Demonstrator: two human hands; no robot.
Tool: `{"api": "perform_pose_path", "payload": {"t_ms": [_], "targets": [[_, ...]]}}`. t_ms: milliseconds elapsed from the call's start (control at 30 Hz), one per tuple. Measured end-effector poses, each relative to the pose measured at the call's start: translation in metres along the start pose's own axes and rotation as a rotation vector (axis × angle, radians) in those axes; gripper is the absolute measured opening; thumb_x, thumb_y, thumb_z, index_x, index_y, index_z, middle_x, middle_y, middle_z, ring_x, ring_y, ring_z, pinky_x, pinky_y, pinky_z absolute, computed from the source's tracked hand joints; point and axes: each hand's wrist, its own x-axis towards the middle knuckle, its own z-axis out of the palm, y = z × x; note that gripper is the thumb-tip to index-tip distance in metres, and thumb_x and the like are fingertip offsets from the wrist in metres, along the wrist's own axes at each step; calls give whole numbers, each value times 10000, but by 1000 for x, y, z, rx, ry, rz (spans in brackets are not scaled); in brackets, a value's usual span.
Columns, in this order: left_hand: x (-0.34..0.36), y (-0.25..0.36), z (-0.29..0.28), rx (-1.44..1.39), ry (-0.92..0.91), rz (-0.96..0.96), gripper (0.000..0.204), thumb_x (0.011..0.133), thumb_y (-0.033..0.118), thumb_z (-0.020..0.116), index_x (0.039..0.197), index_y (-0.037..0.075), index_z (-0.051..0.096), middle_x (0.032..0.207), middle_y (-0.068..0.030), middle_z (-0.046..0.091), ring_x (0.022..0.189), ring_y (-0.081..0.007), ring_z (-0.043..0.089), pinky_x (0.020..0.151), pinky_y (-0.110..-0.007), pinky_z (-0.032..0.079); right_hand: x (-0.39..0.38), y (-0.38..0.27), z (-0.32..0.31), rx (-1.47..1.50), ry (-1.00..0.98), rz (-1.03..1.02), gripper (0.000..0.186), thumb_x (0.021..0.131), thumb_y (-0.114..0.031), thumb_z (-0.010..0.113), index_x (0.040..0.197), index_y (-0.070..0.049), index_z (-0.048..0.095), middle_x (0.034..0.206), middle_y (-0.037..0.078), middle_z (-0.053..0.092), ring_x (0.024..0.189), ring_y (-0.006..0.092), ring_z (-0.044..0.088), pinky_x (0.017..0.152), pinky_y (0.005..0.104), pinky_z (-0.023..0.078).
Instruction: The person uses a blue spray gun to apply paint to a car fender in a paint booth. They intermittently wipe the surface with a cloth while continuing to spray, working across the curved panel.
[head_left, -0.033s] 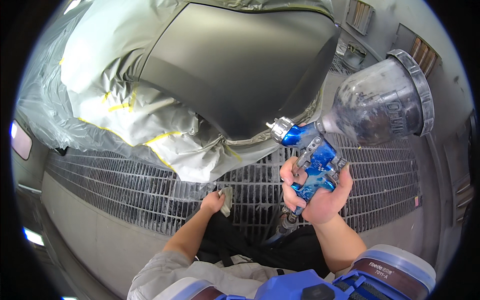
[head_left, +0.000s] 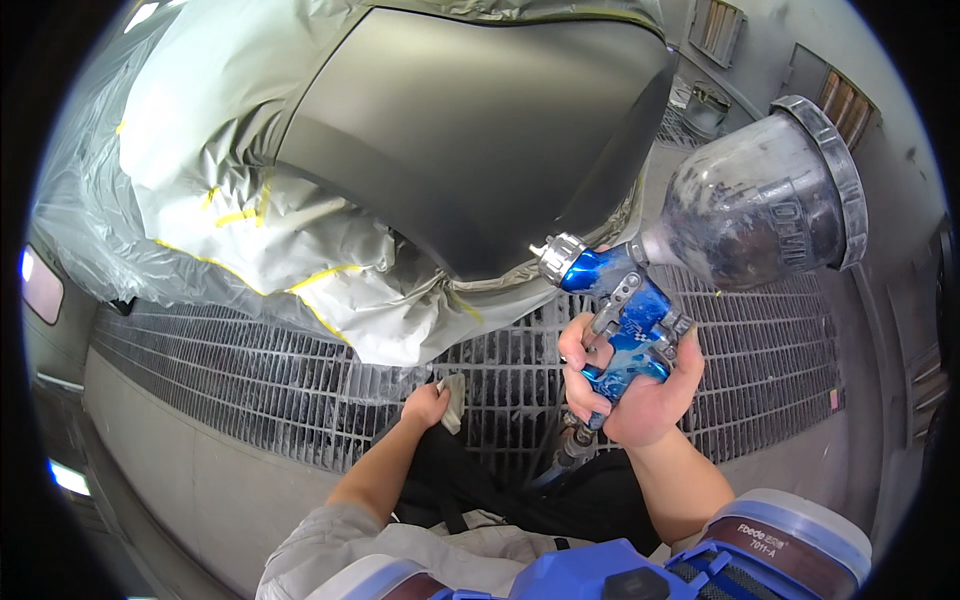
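My right hand (head_left: 640,395) grips a blue spray gun (head_left: 630,320) by its handle, fingers curled round at the trigger. The gun's silver nozzle points toward the upper left, and a large translucent, paint-stained cup (head_left: 750,205) with a grey lid leans out to its right. At the handle's lower end, a hose fitting (head_left: 572,445) leads down toward my legs. My left hand (head_left: 427,405) is low and closed on a pale cloth (head_left: 452,402). Beyond the gun stands a smooth dark grey car body panel (head_left: 480,130), apart from the nozzle.
White masking sheet (head_left: 370,310) with yellow tape surrounds the panel, and clear plastic film (head_left: 90,220) covers the left side. Metal floor grating (head_left: 270,375) runs underfoot. A metal can (head_left: 708,112) stands at the back right. My blue respirator (head_left: 590,575) shows along the lower edge.
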Motion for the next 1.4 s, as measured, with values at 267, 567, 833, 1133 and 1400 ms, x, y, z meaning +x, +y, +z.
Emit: {"api": "perform_pose_path", "payload": {"t_ms": [267, 567, 833, 1133, 1400], "targets": [[5, -5, 8, -20, 50, 43, 550, 975, 467, 540, 1041, -44, 731, 1038, -329, 713, 1059, -492, 678, 949, -555, 532, 0, 1, -1, 21, 12, 4, 1108, 860, -950, 187, 1060, 90, 514, 954, 142, 598, 458, 104, 440, 435, 278, 428], [9, -5, 8, 18, 1, -3, 512, 976, 479, 512, 1143, 45, 727, 1136, -265, 729, 1117, -452, 672, 975, -543, 526, 3, 4, -4, 14, -10, -13, 1095, 871, -935, 184, 1098, 86, 511, 950, 151, 600, 461, 103, 451, 437, 277, 450], [6, -6, 8, -5, 23, 17, 497, 986, 467, 500, 1154, 57, 725, 1127, -264, 730, 1113, -458, 669, 972, -544, 525, 1, 6, -4, 30, -54, -10, 1085, 867, -936, 180, 1091, 74, 510, 961, 146, 589, 464, 100, 452, 433, 280, 447], [5, -6, 6, -11, 16, 8, 507, 980, 465, 487, 1213, 76, 714, 1153, -250, 731, 1132, -443, 671, 991, -543, 525, 2, 5, -1, 30, -41, 8, 1067, 866, -936, 194, 1121, 52, 508, 973, 132, 570, 480, 113, 450, 447, 284, 440], [9, -10, 8, 14, 15, 2, 504, 978, 461, 489, 1222, 80, 712, 1150, -245, 733, 1122, -443, 675, 978, -547, 531, 4, 5, -3, 11, -61, 41, 1059, 852, -950, 201, 1080, 38, 509, 974, 117, 554, 494, 119, 458, 465, 293, 435]]}}
